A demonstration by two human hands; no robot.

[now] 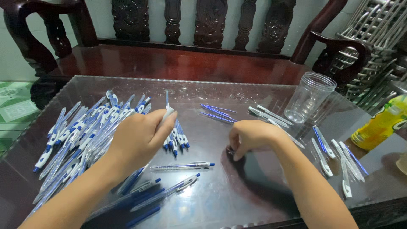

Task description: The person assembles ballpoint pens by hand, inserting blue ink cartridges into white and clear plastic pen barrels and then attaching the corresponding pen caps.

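Observation:
My left hand (137, 138) is closed around a blue-and-white pen (167, 111) that points up and away, over a small bunch of pens (176, 140) on the glass table top (237, 186). My right hand (250, 136) rests on the table with its fingers curled down, pinching something small and dark that I cannot make out. A big heap of blue-and-white pens (78, 135) lies to the left. Two assembled pens (182, 166) lie in front of my hands.
A clear plastic jar (308, 97) stands at the back right. Blue refills (218, 113) and clear pen barrels (271, 115) lie behind my right hand, more pen parts (339, 159) at the right. A yellow-green bottle (381, 123) lies far right. A dark wooden bench (178, 63) stands behind.

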